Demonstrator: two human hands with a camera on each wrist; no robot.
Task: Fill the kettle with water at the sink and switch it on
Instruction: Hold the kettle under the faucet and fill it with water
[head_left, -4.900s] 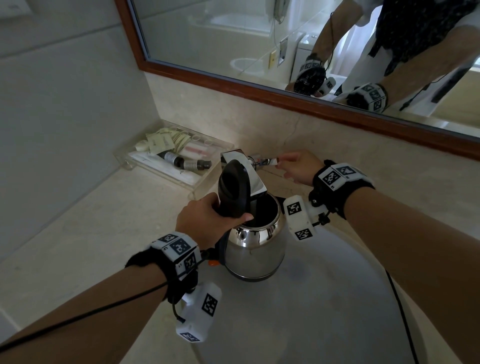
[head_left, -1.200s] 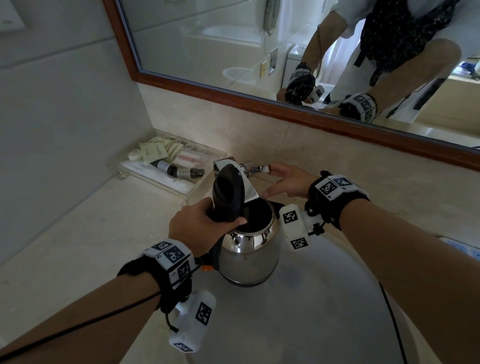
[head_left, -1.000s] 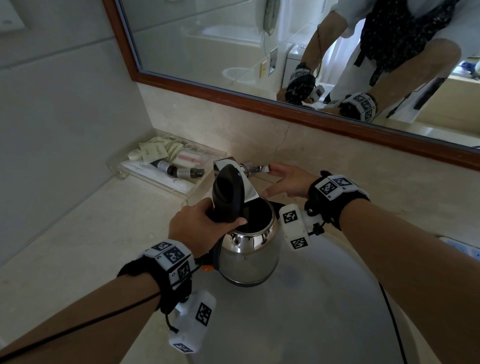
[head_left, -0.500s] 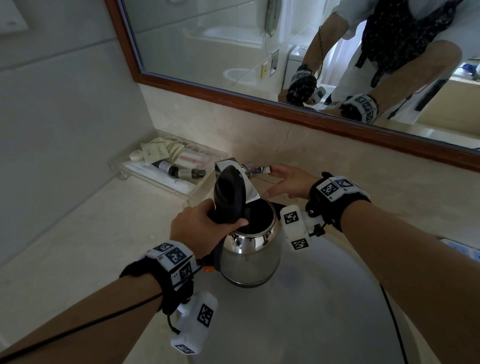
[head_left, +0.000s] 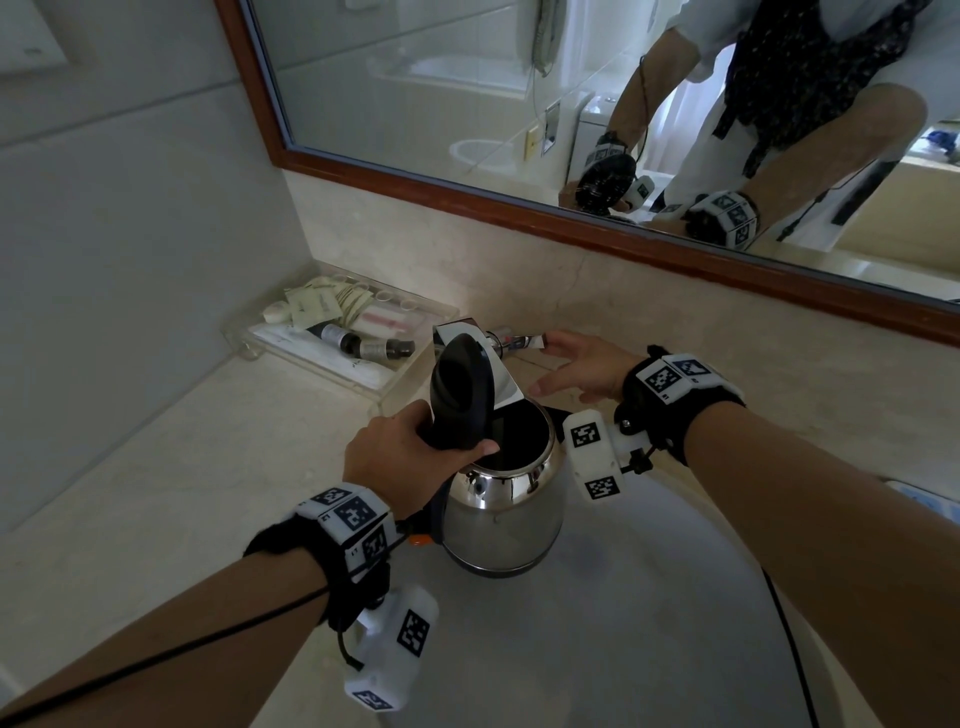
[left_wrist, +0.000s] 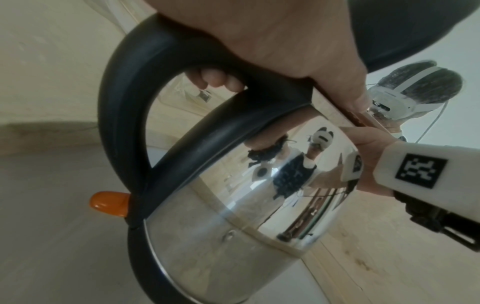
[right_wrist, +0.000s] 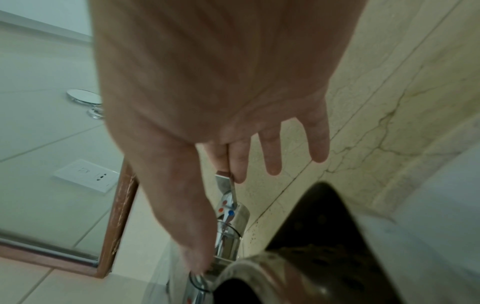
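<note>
A shiny steel kettle (head_left: 498, 514) with a black handle and its black lid (head_left: 460, 400) tipped up hangs over the grey sink basin (head_left: 623, 639), its mouth below the chrome tap (head_left: 511, 340). My left hand (head_left: 400, 457) grips the handle (left_wrist: 122, 102); the orange switch (left_wrist: 109, 202) sticks out at the handle's foot. My right hand (head_left: 576, 366) reaches behind the kettle with straight, spread fingers. One fingertip touches the end of the tap lever (right_wrist: 226, 183). I cannot tell whether water is running.
A clear tray (head_left: 332, 332) of small bottles and sachets sits at the back left of the stone counter (head_left: 156, 493). A wood-framed mirror (head_left: 571, 104) runs along the back wall. A wall socket (right_wrist: 87, 175) is beside the mirror frame.
About five seconds ago my right hand's fingers were curled at the tap lever; now they lie straight with the tips at its end. The kettle and left hand have barely moved.
</note>
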